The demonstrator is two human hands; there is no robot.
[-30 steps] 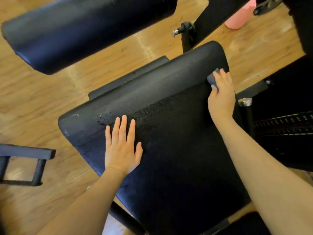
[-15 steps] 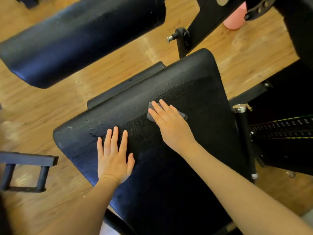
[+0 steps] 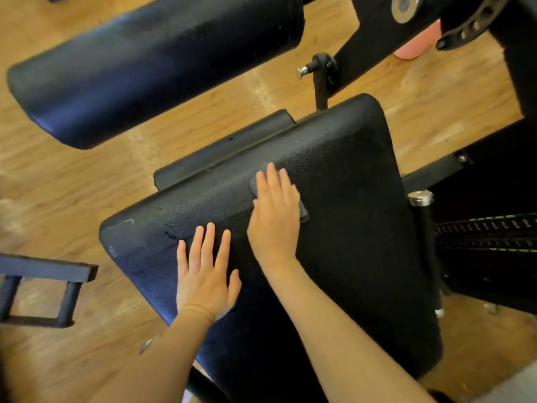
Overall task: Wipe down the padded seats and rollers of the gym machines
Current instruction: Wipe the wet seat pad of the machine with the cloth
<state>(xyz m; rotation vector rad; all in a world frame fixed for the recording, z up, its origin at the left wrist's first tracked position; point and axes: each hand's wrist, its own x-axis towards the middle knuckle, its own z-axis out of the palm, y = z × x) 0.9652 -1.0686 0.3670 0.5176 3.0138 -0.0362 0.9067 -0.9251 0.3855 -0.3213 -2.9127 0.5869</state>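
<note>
At the far left edge of the frame a dark metal frame piece (image 3: 43, 289) stands on the wooden floor (image 3: 96, 199), and across the upper left the long padded roller (image 3: 151, 65) hangs above that floor, apart from the seat below it. The black padded seat (image 3: 348, 228) fills the centre, its near-left area glossy with what looks like scattered droplets, though the blur makes that hard to confirm. The left hand (image 3: 205, 274) lies flat on the lower left part of the seat with its fingers (image 3: 207, 242) straight and spread, grasping nothing, in about the same place as half a second ago. Just to its right, the right hand (image 3: 276, 216) presses a small dark cloth (image 3: 302, 212) flat against the seat with its fingers laid straight over it rather than curled; only the edges of the cloth show at the fingertips and beside the palm. One second ago this hand and cloth were at the seat's upper right corner; half a second ago they had come to the middle; now they sit further left, the heel of the right hand almost beside the left fingertips. At the right of the seat a chrome-capped post (image 3: 421, 199) rises from the black machine frame (image 3: 479, 184), with the weight stack (image 3: 488, 237) at the right edge of the frame and a pink object (image 3: 415, 50) partly hidden in the upper right.
</note>
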